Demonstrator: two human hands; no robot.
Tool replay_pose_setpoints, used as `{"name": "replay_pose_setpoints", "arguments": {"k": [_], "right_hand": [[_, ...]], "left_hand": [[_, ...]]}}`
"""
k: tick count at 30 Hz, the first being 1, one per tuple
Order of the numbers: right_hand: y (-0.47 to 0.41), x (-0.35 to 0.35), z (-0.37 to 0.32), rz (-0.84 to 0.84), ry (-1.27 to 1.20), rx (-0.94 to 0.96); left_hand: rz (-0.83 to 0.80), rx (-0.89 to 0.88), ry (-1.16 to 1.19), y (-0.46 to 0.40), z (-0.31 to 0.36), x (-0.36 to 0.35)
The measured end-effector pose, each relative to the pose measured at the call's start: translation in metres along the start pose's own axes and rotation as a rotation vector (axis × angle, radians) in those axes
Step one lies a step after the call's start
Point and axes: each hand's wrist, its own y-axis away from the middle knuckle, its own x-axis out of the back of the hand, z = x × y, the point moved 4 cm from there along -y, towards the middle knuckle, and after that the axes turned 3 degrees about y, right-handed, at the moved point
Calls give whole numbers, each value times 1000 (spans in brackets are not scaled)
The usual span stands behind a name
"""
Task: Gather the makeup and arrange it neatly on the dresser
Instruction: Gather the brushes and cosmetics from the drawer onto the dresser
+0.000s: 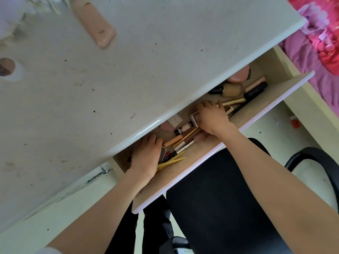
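While the drawer (220, 151) stands pulled out under the speckled, matte dresser top (146, 61), both hands are inside it among loose makeup. Left hand (146, 158) lies palm-down on slim yellow pencils (172, 160); right hand (212, 116) covers gold tubes (233, 101). Whether either grips anything is hidden. One soft pink tube (95, 22) lies on top. One black mesh chair (220, 198) below.

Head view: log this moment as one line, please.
stage: gathering | drawer: open | left hand: in drawer, on makeup | right hand: in drawer, on makeup | dresser top: pink tube
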Motion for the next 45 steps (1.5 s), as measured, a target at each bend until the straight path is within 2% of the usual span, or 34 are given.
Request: {"name": "replay_pose_setpoints", "arguments": {"k": [5,11,17,19,22,25,29,34,37,41,45], "right_hand": [[4,6,4,-7,34,-83],[34,20,2,37,-40,-57],[80,46,-1,250,-355,-322],[97,56,-6,364,-463,-337],[114,78,-18,677,-529,-250],[113,105,-35,904,-505,-120],[94,125,-68,1042,-408,46],[64,118,-119,1075,-282,229],[47,108,-139,1048,-195,239],[37,102,-156,984,-169,269],[29,103,-164,873,-158,309]], "left_hand": [[9,-53,-5,8,8,3],[0,-123,133,15,19,17],[44,-213,304,25,20,39],[75,-226,412,28,20,53],[138,-180,702,36,12,84],[298,-148,806,42,-4,115],[472,90,1006,40,-48,134],[531,286,974,32,-113,137],[526,358,978,27,-141,136],[514,380,875,15,-159,141],[430,301,715,9,-162,135]]}}
